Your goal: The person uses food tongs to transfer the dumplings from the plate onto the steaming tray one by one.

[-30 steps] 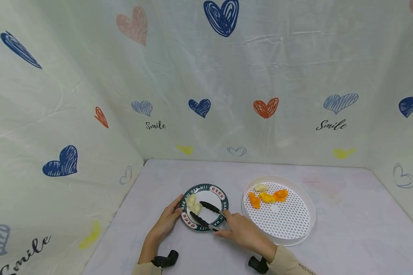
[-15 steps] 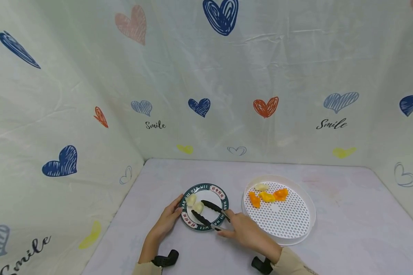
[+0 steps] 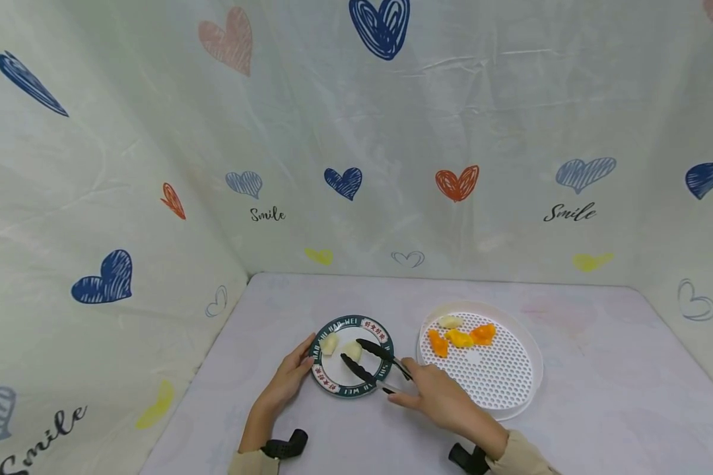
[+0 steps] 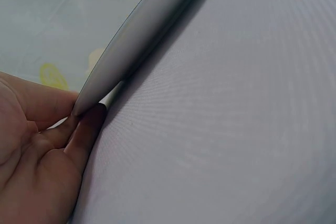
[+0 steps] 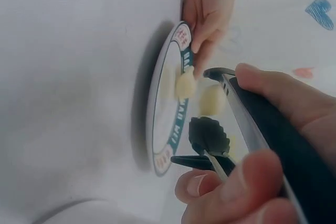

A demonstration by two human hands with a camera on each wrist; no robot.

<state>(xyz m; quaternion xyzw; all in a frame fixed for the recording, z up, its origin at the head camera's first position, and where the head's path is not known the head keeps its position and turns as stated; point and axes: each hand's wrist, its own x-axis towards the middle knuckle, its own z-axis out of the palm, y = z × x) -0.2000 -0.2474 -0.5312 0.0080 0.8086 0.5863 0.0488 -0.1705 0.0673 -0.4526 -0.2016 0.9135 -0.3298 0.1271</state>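
Note:
My left hand [image 3: 286, 381] holds the left rim of a round plate [image 3: 346, 387] with a green lettered border. In the left wrist view the fingers [image 4: 50, 103] pinch the plate's edge [image 4: 123, 56]. My right hand [image 3: 442, 394] grips black-tipped tongs [image 3: 365, 373] over the plate's right side. Between the tong tips is a pale cream lump [image 3: 353, 351]; in the right wrist view this lump [image 5: 212, 100] appears raised off the plate. Another pale lump [image 3: 329, 344] lies on the plate's left part.
Right of the plate stands a round white perforated tray [image 3: 531, 369]. Near its far left edge lie a pale piece [image 3: 450, 322], a yellow piece [image 3: 459, 339] and two orange pieces [image 3: 483, 334]. A heart-printed curtain [image 3: 392, 132] rises behind the table.
The right hand and tongs have moved right, carrying one pale lump away from the other. The left hand has stayed on the plate's rim.

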